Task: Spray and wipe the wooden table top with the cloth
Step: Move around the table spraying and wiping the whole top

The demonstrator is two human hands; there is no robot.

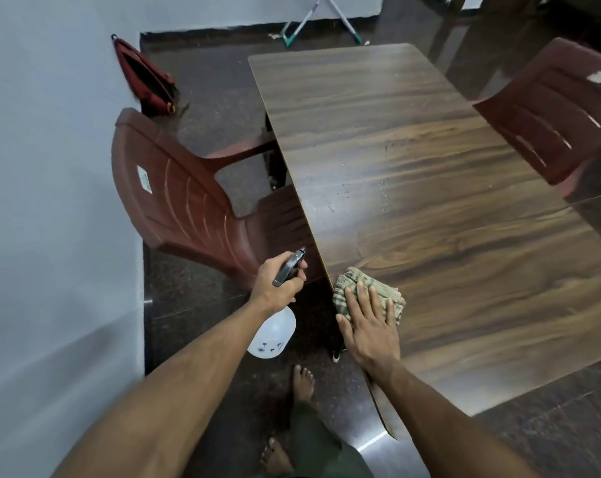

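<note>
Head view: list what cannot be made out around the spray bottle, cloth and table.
- Translucent white spray bottle: the left hand and forearm cover its neck and trigger; its printed marks are too small to read.
- Checked brown cloth: the flat right hand hides its near part.
- Wooden table top: the picture's right edge cuts off its right part.

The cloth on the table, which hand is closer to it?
Right. The right hand lies flat on the cloth; the left hand holds the spray bottle beside the table's edge.
</note>
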